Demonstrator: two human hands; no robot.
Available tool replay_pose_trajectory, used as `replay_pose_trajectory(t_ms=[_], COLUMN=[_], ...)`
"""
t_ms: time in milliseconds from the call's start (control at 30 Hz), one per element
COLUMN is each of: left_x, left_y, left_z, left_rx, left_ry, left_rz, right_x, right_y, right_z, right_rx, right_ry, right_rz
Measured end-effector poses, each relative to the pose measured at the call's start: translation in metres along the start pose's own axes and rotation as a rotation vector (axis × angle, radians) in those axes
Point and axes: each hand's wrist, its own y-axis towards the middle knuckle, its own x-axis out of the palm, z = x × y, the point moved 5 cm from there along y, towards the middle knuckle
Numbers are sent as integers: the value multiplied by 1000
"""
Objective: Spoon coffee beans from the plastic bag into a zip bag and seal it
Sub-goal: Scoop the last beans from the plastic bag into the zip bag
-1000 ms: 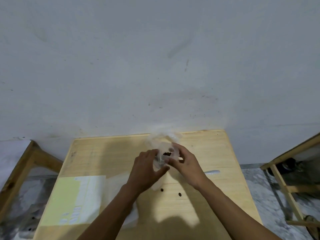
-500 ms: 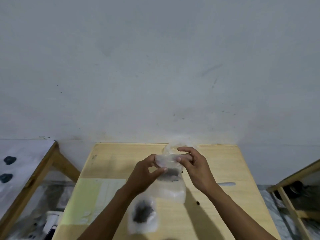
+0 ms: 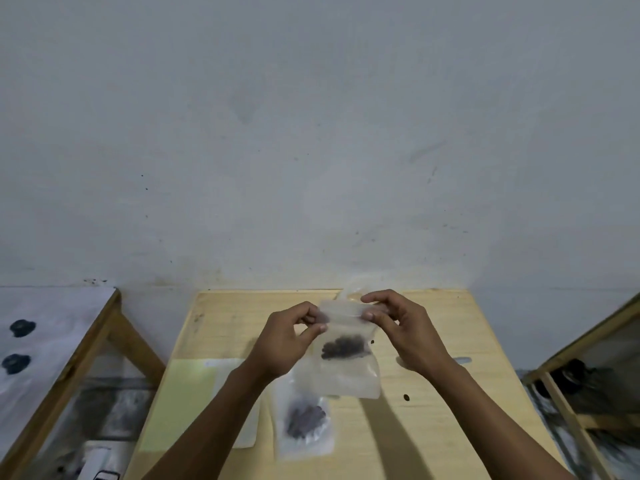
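**Zip bag held up by its top edge in both hands**

Zip bag (image 3: pixel 341 355) hangs above the wooden table (image 3: pixel 450 341), clear of the surface, with a dark clump of coffee beans (image 3: pixel 343 347) gathered in its middle. The left hand (image 3: pixel 285 341) pinches the top strip at the left corner between thumb and curled fingers. The right hand (image 3: pixel 405 332) pinches the same strip at the right corner, also with thumb against fingers. The two hands are apart, with the bag's top edge stretched between them.

On the table below, nearer to the person, lies a second filled bag (image 3: pixel 304 422) with dark beans inside. To its left lies a pale green sheet (image 3: pixel 180 403) with white paper beside it. Two loose beans (image 3: pixel 406 397) lie on the wood, right of the bags. A pale spoon handle (image 3: pixel 462 360) shows just beyond the right wrist.
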Motion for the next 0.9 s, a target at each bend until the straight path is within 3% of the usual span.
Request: replay_pose_trajectory(t_ms=[200, 367, 600, 767, 900], left_x=[-12, -18, -28, -37, -54], left_y=[-11, -18, -27, -33, -37], left_z=[11, 17, 19, 11, -2], left_rx=[99, 177, 249, 213, 81], left_ry=[28, 207, 333, 352, 145], left_rz=[12, -39, 22, 25, 62], right_x=[17, 40, 63, 73, 63], right_y=[-10, -16, -16, -13, -9], right_z=[-8, -22, -38, -43, -37], right_rx=[-93, -246, -355, -383, -346], right_ry=[-217, -480, -606, -666, -626], right_rz=[-29, -141, -94, -133, -152])
